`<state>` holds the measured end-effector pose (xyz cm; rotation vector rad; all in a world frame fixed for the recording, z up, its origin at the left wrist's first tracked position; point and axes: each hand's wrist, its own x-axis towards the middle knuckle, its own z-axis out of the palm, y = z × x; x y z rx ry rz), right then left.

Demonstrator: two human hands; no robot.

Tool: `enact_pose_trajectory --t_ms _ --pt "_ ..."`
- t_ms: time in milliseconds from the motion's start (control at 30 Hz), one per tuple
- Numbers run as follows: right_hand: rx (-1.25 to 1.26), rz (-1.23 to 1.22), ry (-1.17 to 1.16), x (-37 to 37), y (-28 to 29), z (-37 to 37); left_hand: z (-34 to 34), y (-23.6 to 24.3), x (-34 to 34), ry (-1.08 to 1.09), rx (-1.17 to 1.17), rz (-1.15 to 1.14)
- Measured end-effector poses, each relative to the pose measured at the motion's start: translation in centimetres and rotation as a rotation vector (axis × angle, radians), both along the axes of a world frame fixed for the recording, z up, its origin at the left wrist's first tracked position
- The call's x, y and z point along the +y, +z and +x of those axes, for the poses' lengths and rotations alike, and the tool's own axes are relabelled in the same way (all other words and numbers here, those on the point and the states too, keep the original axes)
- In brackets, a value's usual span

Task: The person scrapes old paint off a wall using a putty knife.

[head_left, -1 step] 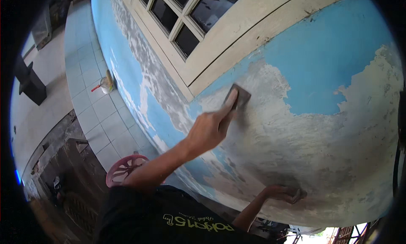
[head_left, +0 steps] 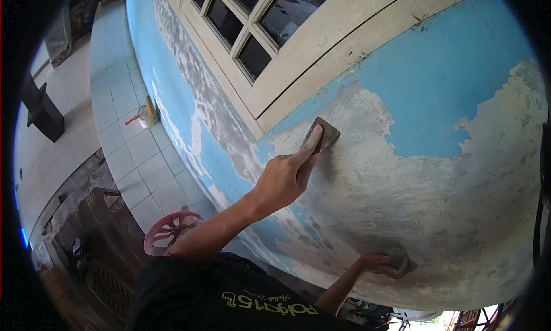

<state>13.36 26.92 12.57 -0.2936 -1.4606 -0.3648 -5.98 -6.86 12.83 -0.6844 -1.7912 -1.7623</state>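
My left hand (head_left: 281,182) is closed on a small flat dark rectangular pad (head_left: 327,134), its index finger stretched along it. The pad lies against the wall (head_left: 425,185), just below the corner of the window frame. Around it the wall is rough grey and off-white, with a larger blue painted area to the upper right. Lower down, my right hand (head_left: 389,264) is against the grey part of the wall with its fingers curled. Whatever those fingers hold, if anything, is hidden.
A cream window frame (head_left: 298,84) with dark panes slants above my left hand. On the tiled ledge (head_left: 138,144) at left stands a clear container (head_left: 147,117) beside something red. A pink plastic basin or basket (head_left: 163,230) sits by my left forearm.
The view has shifted very slightly. Both hands stay at nearly the same places on the wall.
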Motion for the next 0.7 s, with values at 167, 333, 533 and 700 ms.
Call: enact_pose_trajectory --t_ms 167,333,533,700 --pt "0.010 -0.077 -0.133 -1.9 0.5 0.2 -0.6 6.5 -2.9 -0.033 -0.311 -0.060" --pt "-0.017 -0.053 0.047 -1.7 0.3 0.0 1.0 0.4 -0.6 0.009 -0.053 -0.110" --pt "-0.017 -0.008 0.013 -1.6 0.8 0.2 -1.1 5.5 -2.5 0.051 -0.118 -0.109" --pt "0.039 -0.147 0.057 -3.1 0.1 -0.4 -0.4 2.9 -1.1 0.034 -0.039 -0.136"
